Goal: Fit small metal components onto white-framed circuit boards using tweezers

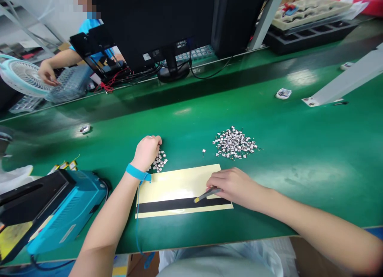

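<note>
My left hand (147, 151), with a blue wrist strap (138, 173), is closed at the upper edge of a small pile of tiny metallic parts (159, 162). Its fingertips are partly hidden, and what they hold cannot be made out. In my right hand (231, 185) is a gray tool with a yellow tip (206, 195). That tip lies over the black strip (167, 205) on a pale yellow sheet (176, 185). Beyond the sheet, to the right, spreads a larger pile of small parts (235, 143). One single part (204, 151) lies left of that pile.
A blue and black device (72, 209) stands at the left. A monitor (161, 22) and a fan (26, 75) are at the back, near another person's hand (48, 73). At the right are a metal post (347, 79), a small white object (283, 94) and stacked trays (311, 26).
</note>
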Available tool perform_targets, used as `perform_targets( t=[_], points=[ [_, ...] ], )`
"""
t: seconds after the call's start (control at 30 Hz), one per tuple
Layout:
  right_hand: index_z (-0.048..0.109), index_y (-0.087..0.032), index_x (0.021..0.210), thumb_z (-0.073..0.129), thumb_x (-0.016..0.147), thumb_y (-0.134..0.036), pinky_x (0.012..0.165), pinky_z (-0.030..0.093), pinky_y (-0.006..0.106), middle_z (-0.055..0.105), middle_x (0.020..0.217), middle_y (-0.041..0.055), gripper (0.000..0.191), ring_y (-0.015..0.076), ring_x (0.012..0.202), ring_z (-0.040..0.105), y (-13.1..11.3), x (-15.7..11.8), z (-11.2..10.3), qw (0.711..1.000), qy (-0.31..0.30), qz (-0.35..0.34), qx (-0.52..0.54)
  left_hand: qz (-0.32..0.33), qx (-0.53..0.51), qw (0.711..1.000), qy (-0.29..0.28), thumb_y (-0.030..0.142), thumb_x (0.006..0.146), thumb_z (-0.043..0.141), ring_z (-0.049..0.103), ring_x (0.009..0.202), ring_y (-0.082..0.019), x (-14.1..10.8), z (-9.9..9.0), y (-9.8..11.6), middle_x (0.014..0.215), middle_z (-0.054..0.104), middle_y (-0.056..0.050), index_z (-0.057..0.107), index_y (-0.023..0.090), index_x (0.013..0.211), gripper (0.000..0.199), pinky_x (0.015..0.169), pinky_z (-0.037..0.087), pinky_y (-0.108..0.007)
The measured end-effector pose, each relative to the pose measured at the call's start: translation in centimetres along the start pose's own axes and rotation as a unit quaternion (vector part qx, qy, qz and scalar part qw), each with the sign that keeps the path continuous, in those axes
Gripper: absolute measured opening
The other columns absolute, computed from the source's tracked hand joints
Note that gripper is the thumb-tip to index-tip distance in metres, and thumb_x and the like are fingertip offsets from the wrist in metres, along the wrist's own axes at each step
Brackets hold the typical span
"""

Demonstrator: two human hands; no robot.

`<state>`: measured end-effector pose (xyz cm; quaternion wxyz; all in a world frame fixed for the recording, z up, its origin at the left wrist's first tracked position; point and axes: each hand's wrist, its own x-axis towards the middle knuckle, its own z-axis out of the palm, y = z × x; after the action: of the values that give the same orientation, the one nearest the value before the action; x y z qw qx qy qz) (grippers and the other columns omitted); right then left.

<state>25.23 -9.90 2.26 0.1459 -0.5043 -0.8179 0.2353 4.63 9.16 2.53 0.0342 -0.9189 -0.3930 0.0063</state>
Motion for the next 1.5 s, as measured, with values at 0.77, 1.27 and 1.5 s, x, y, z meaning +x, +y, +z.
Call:
perform_targets(
  t=[0.77,1.27,1.5],
  points=[
    [0.06,-0.014,0.081,0.053,0.073,-0.006,0.05,0.036,0.025,0.06,0.082,0.0045,0.013,0.0175,0.065,0.059,-3.1,0.0,1.8,0.982,-0.109,0.08,-0.135,-0.03,-0.688,0.722,0.068,0.017,0.071,0.062,0.057,0.075,-0.009,-3.5,2.0,10.4,0.082,0.054,-0.003,0.065,0.015,0.08,0.01,0.068,0.053,-0.019],
    [0.055,-0.014,0.067,0.053,0.074,-0.033,0.054,0.033,0.022,0.054,0.07,0.0018,0.02,0.0114,0.062,0.047,0.8,1.8,-1.1,0.88,0.168,0.168,0.411,0.049,-0.641,0.747,0.167,0.009,0.066,0.066,0.061,0.075,-0.011,-4.6,1.6,10.3,0.075,0.061,-0.003,0.062,0.014,0.074,0.01,0.067,0.055,-0.021],
    [0.055,-0.014,0.069,0.057,0.071,-0.035,0.054,0.03,0.023,0.048,0.065,-0.0001,0.021,0.0107,0.059,0.042,0.6,2.2,0.6,0.849,0.159,0.174,0.473,0.095,-0.553,0.8,0.213,0.011,0.068,0.066,0.064,0.073,-0.009,-5.0,2.1,10.5,0.081,0.065,-0.002,0.056,0.016,0.094,0.028,0.071,0.055,-0.018]
  ],
)
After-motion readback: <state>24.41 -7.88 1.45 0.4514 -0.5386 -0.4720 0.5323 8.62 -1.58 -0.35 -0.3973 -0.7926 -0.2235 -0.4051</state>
